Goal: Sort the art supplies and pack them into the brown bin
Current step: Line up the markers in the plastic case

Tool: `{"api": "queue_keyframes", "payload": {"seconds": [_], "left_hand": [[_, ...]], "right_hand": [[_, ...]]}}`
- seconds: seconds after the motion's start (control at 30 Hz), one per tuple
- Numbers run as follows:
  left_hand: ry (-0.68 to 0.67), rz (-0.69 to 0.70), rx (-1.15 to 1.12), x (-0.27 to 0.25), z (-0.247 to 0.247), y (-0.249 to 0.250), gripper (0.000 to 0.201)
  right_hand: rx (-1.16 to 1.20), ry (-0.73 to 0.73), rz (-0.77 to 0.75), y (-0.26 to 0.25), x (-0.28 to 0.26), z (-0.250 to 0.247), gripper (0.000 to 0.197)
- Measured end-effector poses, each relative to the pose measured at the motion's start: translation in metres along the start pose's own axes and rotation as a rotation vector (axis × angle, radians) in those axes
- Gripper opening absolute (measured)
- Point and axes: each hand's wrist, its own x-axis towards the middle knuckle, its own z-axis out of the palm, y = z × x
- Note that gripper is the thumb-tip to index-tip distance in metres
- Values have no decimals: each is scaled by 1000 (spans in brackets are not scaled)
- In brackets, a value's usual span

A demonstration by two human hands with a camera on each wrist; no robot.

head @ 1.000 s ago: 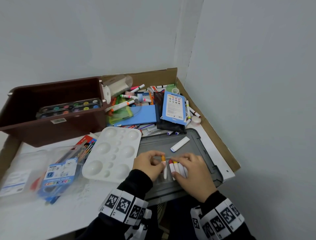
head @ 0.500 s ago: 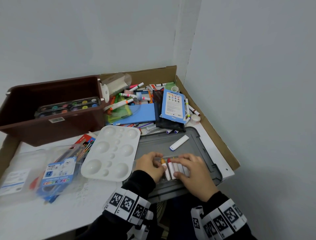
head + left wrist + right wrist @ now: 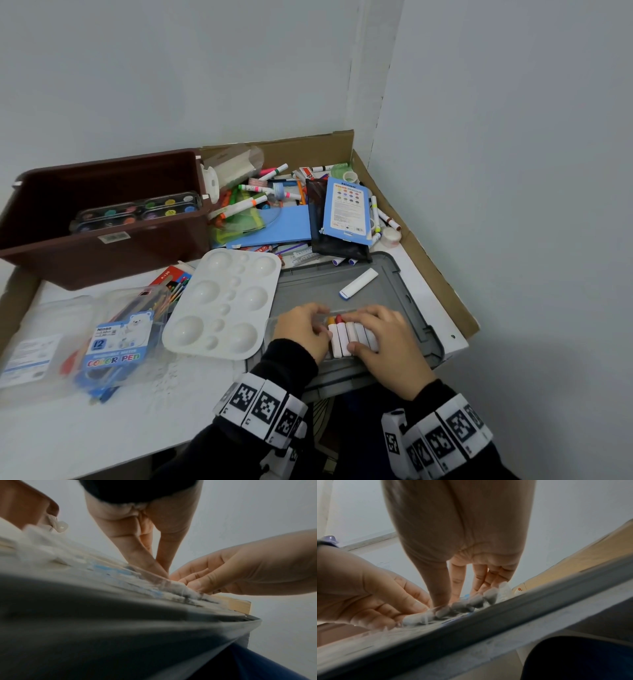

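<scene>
Lower centre of head view: both hands sat on a row of white crayons (image 3: 346, 337) in a clear tray on the gray lid (image 3: 318, 287). Left hand (image 3: 301, 330) had curled fingers pinching the tray's left end; right hand (image 3: 383, 337) lay over the crayons, thumb pressing their near ends. Brown bin (image 3: 113, 253) stood upper left, paint set (image 3: 137, 210) inside.

"How was the head view lit?"

"Evenly and softly, with a broad shadow low on the right wall (image 3: 513, 394). It was sharp at the centre and bowed toward the edges."

"And the wrist views?"

"Dim and grainy. The grey lid (image 3: 120, 628) filled the foreground as a dark blur, the pale wall behind glowed, and the fingers (image 3: 440, 588) were backlit and soft."
</scene>
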Motion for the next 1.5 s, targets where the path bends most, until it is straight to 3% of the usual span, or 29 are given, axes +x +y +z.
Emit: {"api": "queue_keyframes", "payload": {"seconds": [0.1, 0.33, 0.57, 0.67, 0.9, 1.03, 1.13, 1.2, 1.3, 1.37, 1.5], "left_hand": [[-14, -1, -11, -1, -1, 1, 24], [-50, -13, 45, 0, 0, -1, 30], [-68, 91, 221, -3, 3, 0, 16], [-77, 151, 195, -3, -3, -1, 16], [99, 242, 117, 21, -60, 14, 10], [116, 190, 249, 66, -93, 24, 19], [23, 113, 416, 104, -103, 30, 35], [-35, 88, 520, 127, -103, 30, 46], [-111, 74, 701, 155, -98, 30, 62], [-143, 83, 848, 169, -94, 29, 72], [-230, 64, 979, 187, -85, 23, 81]], "right_hand": [[0, 6, -6, 0, 0, 0, 42], [-39, 22, 0, -3, 0, 2, 42], [-84, -2, 1, -6, -1, 1, 41], [-71, -31, -12, -9, -1, -4, 39], [-12, 40, -102, -24, 37, -42, 34], [-237, 25, -110, -27, 99, -64, 53], [-513, -134, -26, -25, 144, -61, 88], [-578, -237, 7, -20, 166, -54, 98], [-351, -244, -53, -11, 189, -54, 73], [-128, -140, -74, -7, 198, -64, 54], [95, 64, -47, -4, 210, -86, 44]]}}
